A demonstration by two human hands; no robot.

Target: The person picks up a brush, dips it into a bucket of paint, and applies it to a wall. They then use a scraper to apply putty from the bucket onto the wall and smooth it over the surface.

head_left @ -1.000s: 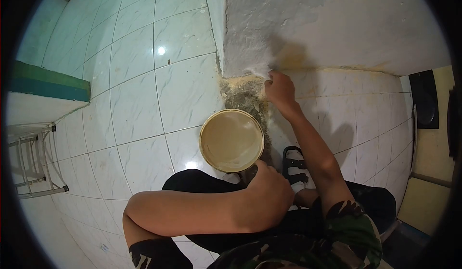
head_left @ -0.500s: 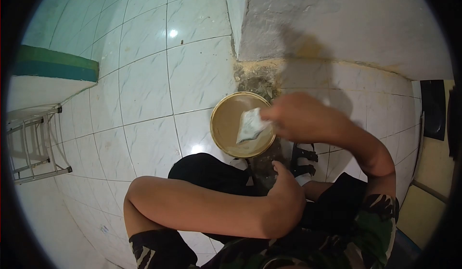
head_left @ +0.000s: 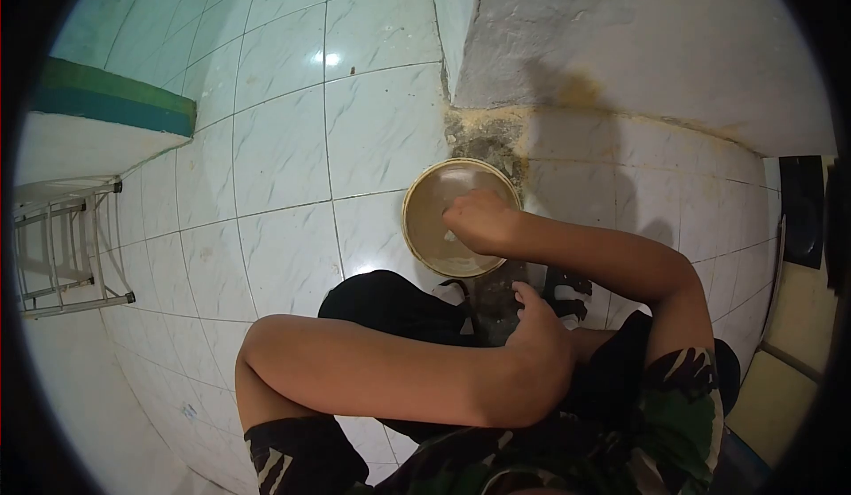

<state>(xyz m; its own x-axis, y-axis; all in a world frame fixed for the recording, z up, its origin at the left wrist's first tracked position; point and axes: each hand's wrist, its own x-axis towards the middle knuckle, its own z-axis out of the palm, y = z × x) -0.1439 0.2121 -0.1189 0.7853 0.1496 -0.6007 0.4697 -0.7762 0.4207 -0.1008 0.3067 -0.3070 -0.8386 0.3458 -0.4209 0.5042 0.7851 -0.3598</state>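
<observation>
Between my feet stands a round bucket (head_left: pixel 405 226) with a pale yellow rim, holding murky brownish liquid. My right hand (head_left: pixel 481 222) reaches down over its opening, fingers closed around a white rag. Only a small pale bit of the rag (head_left: pixel 449 235) shows below the fingers; the hand covers the rest. My left hand (head_left: pixel 536 327) lies near my right knee, bent at the wrist, holding nothing. Its visible fingers point up toward the bucket and are slightly apart.
Behind the bucket, a rough grey strip of bare floor (head_left: pixel 485 136) runs to the wall corner (head_left: pixel 456 96). White tiles (head_left: pixel 284 149) surround it. A metal ladder (head_left: pixel 75 256) is at the left, below a green-edged ledge (head_left: pixel 115 101). Yellowish panels (head_left: pixel 780 344) stand at the right.
My right hand has moved left and down with the rag, from the bucket's right rim to over its middle. The rag is now mostly hidden. My left hand stays by my knee.
</observation>
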